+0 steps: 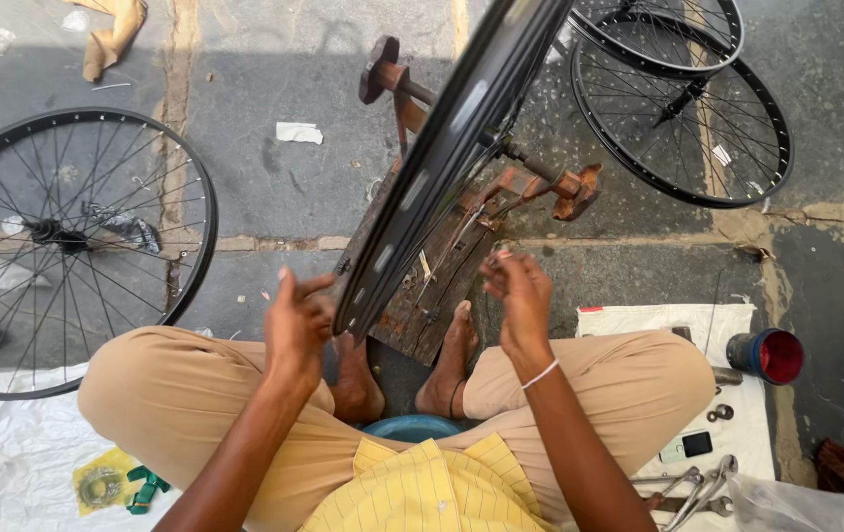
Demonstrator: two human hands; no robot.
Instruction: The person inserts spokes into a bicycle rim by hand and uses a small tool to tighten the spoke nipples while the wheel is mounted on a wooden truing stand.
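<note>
Stone floor: your left hand (296,325), fingers spread, touches the black metal wheel rim (442,163); your right hand (519,296) pinches a thin spoke.

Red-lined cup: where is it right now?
In the head view the red-lined cup lies on its side at the far right, on the pavement by the edge of the white cloth, beyond the person's right knee, above the wrenches.
</note>
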